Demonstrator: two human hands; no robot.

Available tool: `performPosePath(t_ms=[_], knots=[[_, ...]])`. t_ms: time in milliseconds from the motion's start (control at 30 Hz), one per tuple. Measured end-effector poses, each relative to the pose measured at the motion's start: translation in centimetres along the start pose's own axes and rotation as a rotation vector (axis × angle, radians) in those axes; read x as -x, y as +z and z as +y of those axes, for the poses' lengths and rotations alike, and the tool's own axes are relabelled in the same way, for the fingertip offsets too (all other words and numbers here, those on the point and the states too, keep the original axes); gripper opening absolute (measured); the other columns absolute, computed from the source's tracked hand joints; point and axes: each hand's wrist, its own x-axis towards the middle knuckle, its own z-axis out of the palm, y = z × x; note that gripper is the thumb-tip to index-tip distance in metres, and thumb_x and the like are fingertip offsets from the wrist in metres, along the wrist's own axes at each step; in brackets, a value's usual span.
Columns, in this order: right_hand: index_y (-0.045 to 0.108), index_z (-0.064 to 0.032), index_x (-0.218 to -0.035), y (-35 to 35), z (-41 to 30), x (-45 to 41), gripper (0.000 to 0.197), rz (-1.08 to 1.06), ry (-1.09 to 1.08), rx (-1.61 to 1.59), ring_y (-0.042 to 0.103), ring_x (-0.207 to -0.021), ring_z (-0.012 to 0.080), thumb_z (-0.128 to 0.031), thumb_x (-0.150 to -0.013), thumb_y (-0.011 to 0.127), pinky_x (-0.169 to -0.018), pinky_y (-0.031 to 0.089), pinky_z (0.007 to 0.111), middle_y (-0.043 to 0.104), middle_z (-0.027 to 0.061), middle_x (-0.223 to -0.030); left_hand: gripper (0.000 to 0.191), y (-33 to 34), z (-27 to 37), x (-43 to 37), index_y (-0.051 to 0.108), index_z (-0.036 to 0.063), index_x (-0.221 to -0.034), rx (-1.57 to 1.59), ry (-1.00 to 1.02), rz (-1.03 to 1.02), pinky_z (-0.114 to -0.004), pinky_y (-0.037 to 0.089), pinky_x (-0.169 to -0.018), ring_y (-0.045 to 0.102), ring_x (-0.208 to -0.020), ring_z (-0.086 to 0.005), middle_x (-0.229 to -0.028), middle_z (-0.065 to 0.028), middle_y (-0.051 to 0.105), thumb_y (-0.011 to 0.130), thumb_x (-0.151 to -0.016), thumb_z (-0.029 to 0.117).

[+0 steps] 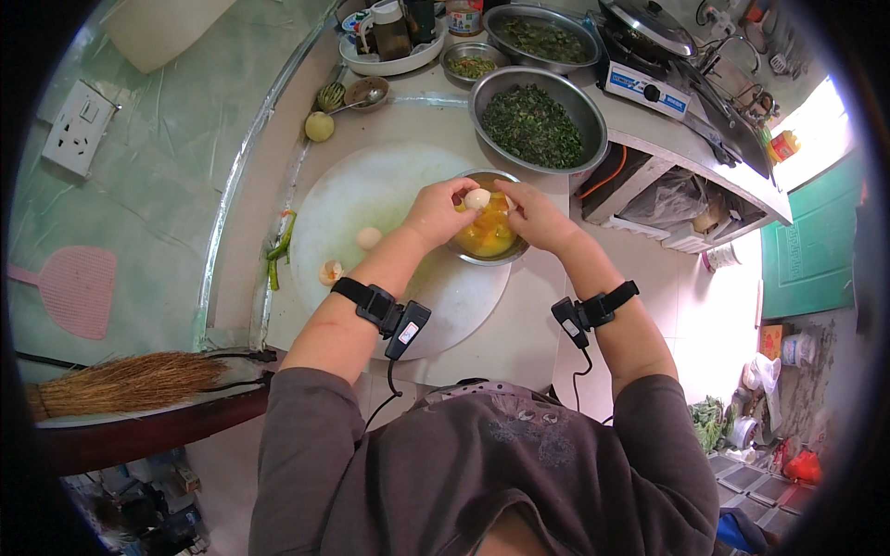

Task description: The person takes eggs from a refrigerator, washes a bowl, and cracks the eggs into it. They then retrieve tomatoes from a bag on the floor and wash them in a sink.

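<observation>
Over a small metal bowl, my left hand holds an eggshell piece between thumb and fingers. My right hand pinches another pale shell piece, mostly hidden by its fingers. Yellow-orange raw egg lies in the bowl below both hands. The bowl overlaps the right edge of a round white cutting board. Left of my left forearm, a pale eggshell rests on the board; whether it is whole cannot be told. A broken eggshell sits nearer the board's left edge.
A large metal bowl of chopped greens stands just beyond the egg bowl. Behind are more metal bowls and a gas stove. Green peppers lie left of the board. A small bowl with a spoon stands farther back.
</observation>
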Motion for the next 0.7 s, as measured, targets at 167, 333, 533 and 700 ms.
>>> performPosePath(t_ms=[167,333,533,700], knots=[[0.044,-0.0024,-0.113,-0.3,-0.8,0.4,0.043,0.077,-0.034,0.0,0.045,-0.101,0.0316,-0.004,-0.07,0.044,-0.088,0.036,0.034,0.048,0.0194,-0.108,0.034,0.1,0.1,0.4,0.056,0.0067,-0.098,0.01,0.055,0.077,-0.027,0.043,-0.074,0.053,-0.08,-0.0154,-0.088,-0.006,0.059,0.064,-0.065,0.012],[0.046,-0.0023,-0.11,-0.5,-1.0,0.6,0.041,0.111,-0.087,0.057,0.046,-0.099,0.0314,-0.002,-0.069,0.044,-0.087,0.036,0.035,0.049,0.0179,-0.104,0.033,-0.3,0.6,0.6,0.056,0.0071,-0.097,-0.15,0.131,0.187,-0.029,0.043,-0.075,0.053,-0.082,-0.0195,-0.085,-0.0072,0.058,0.063,-0.065,0.013],[0.048,-0.0019,-0.108,-0.7,-0.9,1.0,0.038,0.143,-0.046,0.061,0.051,-0.092,0.0264,-0.003,-0.069,0.048,-0.081,0.04,0.031,0.053,0.0148,-0.098,0.032,-0.1,-0.2,1.2,0.056,0.0084,-0.096,-0.154,0.136,0.231,-0.03,0.043,-0.074,0.053,-0.082,-0.0205,-0.086,-0.0073,0.059,0.063,-0.066,0.015],[0.048,-0.0059,-0.113,-1.2,-0.9,1.2,0.041,0.061,0.295,-0.492,0.048,-0.077,0.0075,-0.004,-0.072,0.053,-0.072,0.04,0.021,0.053,0.0005,-0.088,0.032,0.6,-1.1,1.1,0.055,0.0091,-0.097,0.002,0.094,0.243,-0.03,0.044,-0.072,0.054,-0.08,-0.0208,-0.086,-0.0072,0.06,0.063,-0.067,0.017]])
